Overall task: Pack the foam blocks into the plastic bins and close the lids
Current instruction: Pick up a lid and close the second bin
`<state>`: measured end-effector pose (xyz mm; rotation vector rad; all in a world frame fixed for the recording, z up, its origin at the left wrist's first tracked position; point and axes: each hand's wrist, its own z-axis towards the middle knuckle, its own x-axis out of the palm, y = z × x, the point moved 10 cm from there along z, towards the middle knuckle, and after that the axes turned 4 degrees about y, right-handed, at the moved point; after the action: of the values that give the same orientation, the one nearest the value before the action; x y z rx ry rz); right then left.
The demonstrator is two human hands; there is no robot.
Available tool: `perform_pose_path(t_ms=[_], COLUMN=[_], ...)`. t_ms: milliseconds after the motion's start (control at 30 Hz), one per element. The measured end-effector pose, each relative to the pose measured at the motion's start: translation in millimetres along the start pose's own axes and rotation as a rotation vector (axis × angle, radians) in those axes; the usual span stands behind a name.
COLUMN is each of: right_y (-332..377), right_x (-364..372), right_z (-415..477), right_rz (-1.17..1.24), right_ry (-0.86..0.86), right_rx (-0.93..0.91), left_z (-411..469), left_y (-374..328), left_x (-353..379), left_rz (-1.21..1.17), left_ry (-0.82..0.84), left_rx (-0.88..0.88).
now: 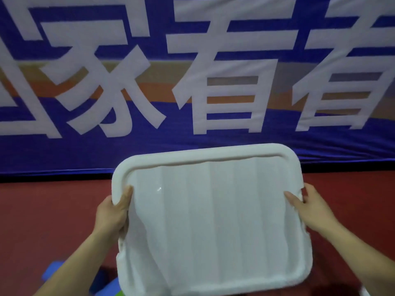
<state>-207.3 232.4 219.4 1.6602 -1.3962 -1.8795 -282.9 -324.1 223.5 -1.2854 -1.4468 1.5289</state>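
Note:
A large white plastic bin lid (213, 221) fills the lower middle of the view, held up above the red floor and tilted toward me. My left hand (113, 212) grips its left edge, thumb over the raised rim. My right hand (310, 210) grips the right edge, thumb lying on the lid's inner face. Blue foam blocks (53, 272) peek out at the bottom left, under my left forearm, with a sliver of green beside them. The bin itself is hidden behind the lid.
A big blue banner (192, 82) with white characters and orange bands hangs across the back. Red floor (42, 210) spreads on both sides of the lid.

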Motion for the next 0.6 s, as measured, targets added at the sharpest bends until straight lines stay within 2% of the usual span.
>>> perform_pose_path(t_ms=[133,200,333,500,600], right_y=[-12.6,-24.6,-47.2,-67.2,-70.0], right_x=[62.2,95.2,160.1,229.9,262.8], right_z=[54.4,81.5,128.2,182.3,208.0], right_rz=[-0.009,-0.033,-0.183,-0.398,-0.523], right_ry=[-0.082,-0.097,-0.049,0.045,0.076], right_rx=[-0.021,-0.006,0.005,0.028,0.011], left_z=[58.5,82.7,115.0,138.1,151.3], left_y=[68.7,99.2,162.2,213.9,256.0], left_x=[7.7,11.2,25.8,35.2,33.0], left_rz=[-0.06,-0.059,0.08,0.345,0.556], left_ry=[-0.025,0.005,0.077,0.048,0.044], left_rx=[-0.151,-0.157,-0.149,-0.049,-0.111])
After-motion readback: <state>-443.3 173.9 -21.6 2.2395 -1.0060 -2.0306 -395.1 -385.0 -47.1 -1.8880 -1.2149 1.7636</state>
